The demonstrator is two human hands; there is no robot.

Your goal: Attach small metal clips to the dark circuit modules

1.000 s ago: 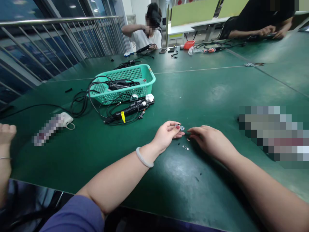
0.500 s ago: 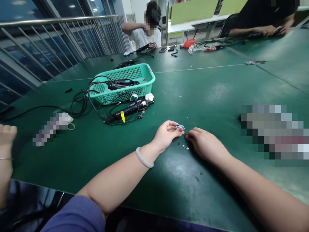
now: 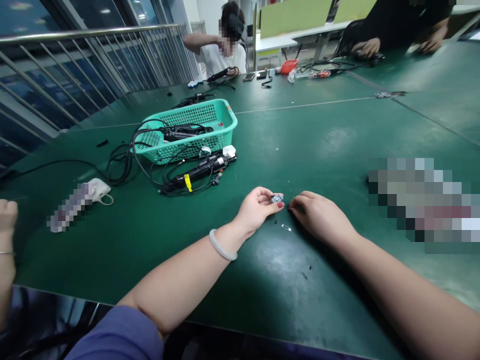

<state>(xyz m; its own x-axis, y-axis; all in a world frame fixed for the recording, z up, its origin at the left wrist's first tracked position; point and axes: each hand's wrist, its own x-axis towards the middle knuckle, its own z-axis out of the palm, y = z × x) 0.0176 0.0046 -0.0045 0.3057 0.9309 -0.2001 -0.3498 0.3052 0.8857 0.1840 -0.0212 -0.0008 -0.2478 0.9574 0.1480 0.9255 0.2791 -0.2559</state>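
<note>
My left hand (image 3: 257, 207) pinches a small silver-and-blue piece (image 3: 277, 199) between thumb and fingers, a little above the green table. What the piece is, I cannot make out. My right hand (image 3: 315, 215) is just to its right, fingers curled down and pressed together at the tabletop. Whatever may be in those fingertips is hidden. Between and below the hands lies a small flat white-rimmed oblong piece (image 3: 286, 227), with a tiny black bit (image 3: 275, 222) beside it. Two more dark bits (image 3: 304, 275) are nearer the front edge.
A turquoise basket (image 3: 225, 131) holds black cabled devices. Another black device (image 3: 200, 172) with a yellow tag lies before it. A phone-like thing (image 3: 98, 190) is at left, a blurred-out object (image 3: 423, 200) at right. People sit across the table; another person's hand (image 3: 7, 215) shows at left.
The piece in my left hand has turned slightly. My right hand has stayed close beside it. Across the table, the far-right person's hands have moved apart. The whole view has shifted a little.
</note>
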